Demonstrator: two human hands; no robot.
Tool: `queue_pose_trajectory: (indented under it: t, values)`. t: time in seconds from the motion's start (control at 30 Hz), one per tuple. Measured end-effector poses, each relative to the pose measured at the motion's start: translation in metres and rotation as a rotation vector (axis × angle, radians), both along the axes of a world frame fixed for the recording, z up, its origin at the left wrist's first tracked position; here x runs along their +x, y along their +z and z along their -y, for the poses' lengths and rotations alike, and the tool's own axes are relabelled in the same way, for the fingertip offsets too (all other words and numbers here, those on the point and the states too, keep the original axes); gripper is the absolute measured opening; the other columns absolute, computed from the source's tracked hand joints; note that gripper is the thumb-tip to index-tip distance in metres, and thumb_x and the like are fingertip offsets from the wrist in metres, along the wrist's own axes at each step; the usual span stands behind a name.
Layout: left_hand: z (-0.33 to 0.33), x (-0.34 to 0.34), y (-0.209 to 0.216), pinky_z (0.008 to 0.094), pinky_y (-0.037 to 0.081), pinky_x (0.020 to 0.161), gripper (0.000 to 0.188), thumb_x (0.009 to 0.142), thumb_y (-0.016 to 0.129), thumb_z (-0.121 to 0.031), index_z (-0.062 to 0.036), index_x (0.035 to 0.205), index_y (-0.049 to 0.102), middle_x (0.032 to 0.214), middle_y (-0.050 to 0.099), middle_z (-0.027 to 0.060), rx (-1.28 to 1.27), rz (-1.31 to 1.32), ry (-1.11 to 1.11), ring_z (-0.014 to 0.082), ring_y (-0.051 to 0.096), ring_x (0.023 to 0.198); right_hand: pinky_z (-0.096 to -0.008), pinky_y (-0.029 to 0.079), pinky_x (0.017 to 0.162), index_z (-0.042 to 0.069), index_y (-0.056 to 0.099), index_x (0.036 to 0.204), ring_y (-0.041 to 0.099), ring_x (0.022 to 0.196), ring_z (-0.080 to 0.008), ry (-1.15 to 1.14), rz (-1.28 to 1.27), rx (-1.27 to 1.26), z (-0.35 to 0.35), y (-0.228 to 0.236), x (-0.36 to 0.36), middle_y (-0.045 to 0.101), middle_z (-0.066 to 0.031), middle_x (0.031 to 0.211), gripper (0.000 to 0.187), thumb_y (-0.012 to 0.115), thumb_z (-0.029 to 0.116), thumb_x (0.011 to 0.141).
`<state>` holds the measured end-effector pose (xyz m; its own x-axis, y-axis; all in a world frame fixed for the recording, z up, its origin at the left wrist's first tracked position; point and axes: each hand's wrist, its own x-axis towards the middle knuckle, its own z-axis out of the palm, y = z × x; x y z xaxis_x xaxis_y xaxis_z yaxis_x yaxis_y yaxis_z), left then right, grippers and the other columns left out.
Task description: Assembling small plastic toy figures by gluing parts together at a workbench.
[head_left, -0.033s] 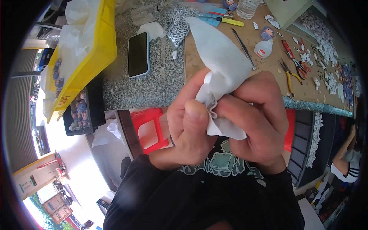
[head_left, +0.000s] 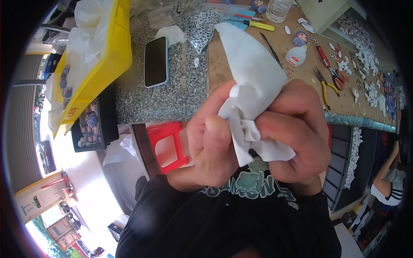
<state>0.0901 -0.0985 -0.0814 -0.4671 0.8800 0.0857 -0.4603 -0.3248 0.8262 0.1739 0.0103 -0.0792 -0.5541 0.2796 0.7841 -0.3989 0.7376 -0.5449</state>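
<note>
Close under the camera, both my hands grip one crumpled white tissue (head_left: 254,77). My left hand (head_left: 211,142) pinches its bunched lower part with thumb and fingers. Beside it, touching, my right hand (head_left: 297,129) is closed around the same bunch. The tissue's loose upper end stands up over the worktop, and a corner hangs out below my right fingers. The hands are held above the counter's near edge, in front of my black shirt.
On the granite counter (head_left: 180,94) lie a phone (head_left: 155,61), a yellow crate (head_left: 99,56) of white wrapping and a bag of metal rings (head_left: 202,26). Pliers (head_left: 327,86) and a glue bottle (head_left: 296,56) lie at the right. A red stool (head_left: 170,146) stands below. Another person (head_left: 387,180) is at lower right.
</note>
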Motion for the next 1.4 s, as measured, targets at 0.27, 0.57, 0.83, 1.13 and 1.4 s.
queue_pose_trajectory:
  t: [0.27, 0.57, 0.83, 1.13, 1.4]
  values:
    - [-0.008, -0.007, -0.002, 0.0213, 0.029, 0.048, 0.062, 0.093, 0.039, -0.058, -0.0010, 0.119, 0.042, 0.076, 0.038, 0.0013, 0.337, 0.426, -0.237, 0.0085, 0.031, 0.062, -0.0290, 0.044, 0.071, -0.001, 0.049, 0.122, 0.056, 0.089, -0.0201, 0.205, -0.265, -0.768, -0.055, -0.011, -0.004, 0.056, -0.0120, 0.112, 0.033, 0.055, 0.012, 0.092]
    - [-0.003, -0.006, 0.009, 0.0216, 0.028, 0.049, 0.057, 0.095, 0.041, -0.054, -0.0015, 0.116, 0.040, 0.075, 0.038, 0.0014, 0.286, 0.539, -0.263, 0.0086, 0.031, 0.062, -0.0330, 0.044, 0.088, -0.005, 0.054, 0.115, 0.058, 0.100, -0.0308, -0.417, 0.050, 0.090, -0.081, 0.031, -0.066, 0.059, -0.0203, 0.109, 0.032, 0.057, 0.003, 0.085]
    - [-0.006, -0.006, 0.008, 0.0214, 0.028, 0.048, 0.056, 0.094, 0.041, -0.055, -0.0028, 0.114, 0.042, 0.074, 0.038, 0.0005, 0.225, 0.525, -0.231, 0.0085, 0.030, 0.061, -0.0202, 0.044, 0.065, -0.006, 0.060, 0.108, 0.056, 0.072, -0.0095, -0.138, -0.038, -0.278, -0.041, 0.029, -0.021, 0.063, -0.0070, 0.082, 0.021, 0.056, 0.004, 0.090]
    - [0.010, 0.009, -0.001, 0.0286, 0.043, 0.062, 0.073, 0.086, 0.056, -0.056, 0.0071, 0.122, 0.046, 0.090, 0.055, 0.0110, -0.050, -0.261, -0.052, 0.0148, 0.050, 0.073, -0.0313, 0.046, 0.072, -0.008, 0.055, 0.114, 0.054, 0.088, -0.0222, 0.239, 0.011, -0.136, -0.027, -0.002, 0.033, 0.053, -0.0200, 0.108, 0.054, 0.071, 0.032, 0.081]
    - [-0.013, 0.002, 0.011, 0.0276, 0.045, 0.051, 0.054, 0.075, 0.078, -0.025, 0.0090, 0.111, 0.056, 0.077, 0.057, 0.0114, 0.298, -1.368, 0.257, 0.0185, 0.055, 0.061, -0.0314, 0.048, 0.078, -0.008, 0.055, 0.115, 0.054, 0.098, -0.0241, 0.373, -0.010, -0.485, -0.015, -0.013, 0.061, 0.048, -0.0217, 0.115, 0.053, 0.070, 0.032, 0.083]
